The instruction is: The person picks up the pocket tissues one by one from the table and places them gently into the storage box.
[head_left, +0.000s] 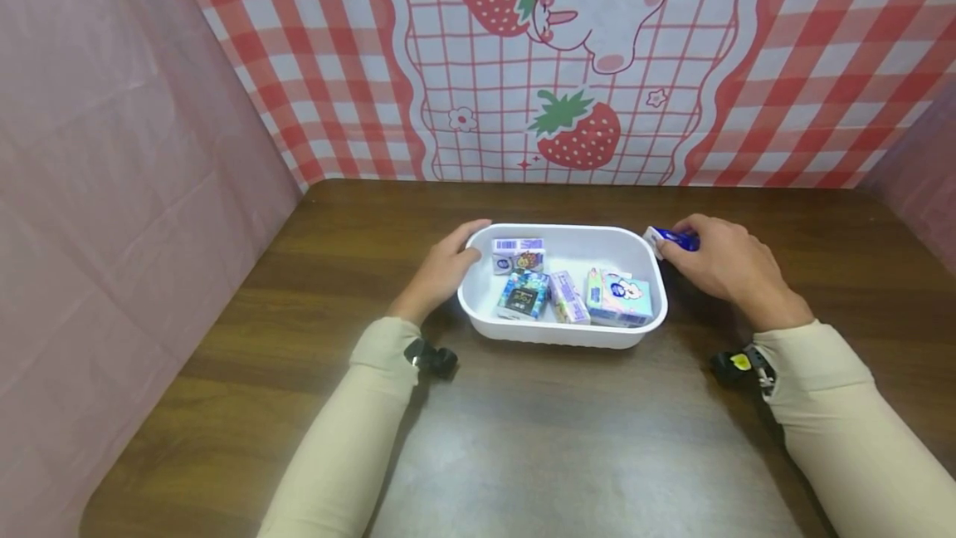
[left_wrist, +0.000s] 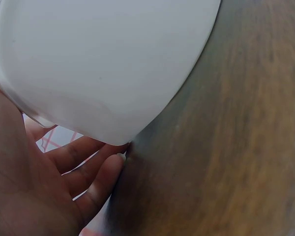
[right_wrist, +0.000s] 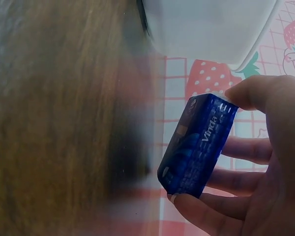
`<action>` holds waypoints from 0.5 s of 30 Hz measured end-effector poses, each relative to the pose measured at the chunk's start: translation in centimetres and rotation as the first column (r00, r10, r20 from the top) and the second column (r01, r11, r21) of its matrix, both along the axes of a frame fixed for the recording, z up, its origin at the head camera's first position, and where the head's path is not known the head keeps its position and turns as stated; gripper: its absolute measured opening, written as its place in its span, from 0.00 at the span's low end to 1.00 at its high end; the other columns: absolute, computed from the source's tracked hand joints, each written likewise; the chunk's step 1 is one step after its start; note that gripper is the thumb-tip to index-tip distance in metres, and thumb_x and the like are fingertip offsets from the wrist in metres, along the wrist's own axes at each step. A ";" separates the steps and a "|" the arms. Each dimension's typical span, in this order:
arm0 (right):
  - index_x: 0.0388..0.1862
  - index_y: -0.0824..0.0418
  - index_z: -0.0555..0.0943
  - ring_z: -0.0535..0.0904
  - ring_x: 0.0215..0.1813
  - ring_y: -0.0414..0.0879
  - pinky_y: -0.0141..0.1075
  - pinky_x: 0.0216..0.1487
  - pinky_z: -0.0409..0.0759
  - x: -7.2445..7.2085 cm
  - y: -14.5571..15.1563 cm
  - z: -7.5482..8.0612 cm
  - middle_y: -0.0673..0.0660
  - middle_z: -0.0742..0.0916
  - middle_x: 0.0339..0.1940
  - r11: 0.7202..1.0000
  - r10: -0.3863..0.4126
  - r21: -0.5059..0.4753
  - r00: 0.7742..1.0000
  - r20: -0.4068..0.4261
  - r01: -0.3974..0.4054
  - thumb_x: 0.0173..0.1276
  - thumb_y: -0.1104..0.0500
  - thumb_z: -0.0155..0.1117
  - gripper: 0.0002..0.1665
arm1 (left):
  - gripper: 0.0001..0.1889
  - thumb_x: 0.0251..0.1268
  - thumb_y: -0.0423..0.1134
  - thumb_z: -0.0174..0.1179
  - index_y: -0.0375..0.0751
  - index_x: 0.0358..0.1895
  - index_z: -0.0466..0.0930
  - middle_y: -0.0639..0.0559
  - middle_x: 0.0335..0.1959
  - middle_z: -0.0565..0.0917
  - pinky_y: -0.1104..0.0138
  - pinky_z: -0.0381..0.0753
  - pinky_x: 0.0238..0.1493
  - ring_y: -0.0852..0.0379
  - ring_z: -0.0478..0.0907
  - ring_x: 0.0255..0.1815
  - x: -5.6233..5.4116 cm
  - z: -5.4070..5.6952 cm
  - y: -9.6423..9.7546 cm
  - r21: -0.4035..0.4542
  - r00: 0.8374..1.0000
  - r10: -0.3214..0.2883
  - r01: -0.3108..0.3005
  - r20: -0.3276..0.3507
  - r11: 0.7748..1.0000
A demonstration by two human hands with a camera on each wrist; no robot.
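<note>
A white plastic bin [head_left: 556, 336] stands on the table with several small tissue packs in it. My left hand [head_left: 439, 272] grips its left end, thumb over the rim; in the left wrist view the fingers [left_wrist: 96, 184] lie along the outside of the bin wall [left_wrist: 98, 64]. Just off the bin's right end, my right hand [head_left: 724, 260] holds a blue Vinda tissue pack [right_wrist: 199, 142] between thumb and fingers, above the tabletop. Inside the bin are a purple-white pack [head_left: 518, 256], a dark blue-green pack [head_left: 524, 295], a narrow purple pack [head_left: 569, 298] and a light blue and pink pack [head_left: 620, 299].
The brown wooden table [head_left: 523, 447] runs back to a red-and-white checked cloth [head_left: 321, 65] with strawberries printed on it. A pale pink curtain [head_left: 112, 189] hangs at the left. Small black cameras [head_left: 436, 359] sit at both wrists.
</note>
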State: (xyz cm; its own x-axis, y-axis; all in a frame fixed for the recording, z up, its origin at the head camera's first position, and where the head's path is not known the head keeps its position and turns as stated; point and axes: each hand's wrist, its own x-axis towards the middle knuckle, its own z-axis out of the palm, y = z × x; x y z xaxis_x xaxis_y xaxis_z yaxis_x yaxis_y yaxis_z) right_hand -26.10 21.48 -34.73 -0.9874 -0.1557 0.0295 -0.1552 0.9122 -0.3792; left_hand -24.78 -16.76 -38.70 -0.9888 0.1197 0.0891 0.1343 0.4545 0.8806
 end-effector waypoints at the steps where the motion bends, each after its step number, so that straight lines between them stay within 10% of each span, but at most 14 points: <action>1: 0.66 0.67 0.70 0.72 0.56 0.70 0.69 0.51 0.72 0.0 0.0 0.0 0.74 0.76 0.58 1.000 0.001 -0.002 1.000 -0.001 -0.001 0.67 0.27 0.53 0.49 | 0.25 0.74 0.38 0.51 0.56 0.72 0.71 0.47 0.68 0.75 0.57 0.81 0.50 0.49 0.78 0.56 0.0 0.0 0.0 0.001 1.000 0.000 0.000 -0.004 1.000; 15: 0.64 0.67 0.71 0.73 0.52 0.69 0.68 0.49 0.73 0.2 -0.2 -0.1 0.73 0.78 0.56 0.998 -0.039 -0.043 0.998 -0.059 0.037 0.69 0.29 0.54 0.45 | 0.25 0.73 0.39 0.51 0.57 0.72 0.71 0.47 0.68 0.75 0.57 0.80 0.50 0.49 0.78 0.56 -0.1 0.0 -0.1 -0.015 1.000 0.003 -0.003 -0.017 1.000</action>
State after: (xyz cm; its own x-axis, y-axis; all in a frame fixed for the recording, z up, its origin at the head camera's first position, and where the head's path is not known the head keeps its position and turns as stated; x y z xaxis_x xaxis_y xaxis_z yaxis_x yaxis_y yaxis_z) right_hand -25.89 21.27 -34.78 -0.9888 -0.1156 0.0942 -0.1443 0.9013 -0.4085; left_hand -24.92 -16.84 -38.73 -0.9875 0.1184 0.1038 0.1477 0.4682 0.8712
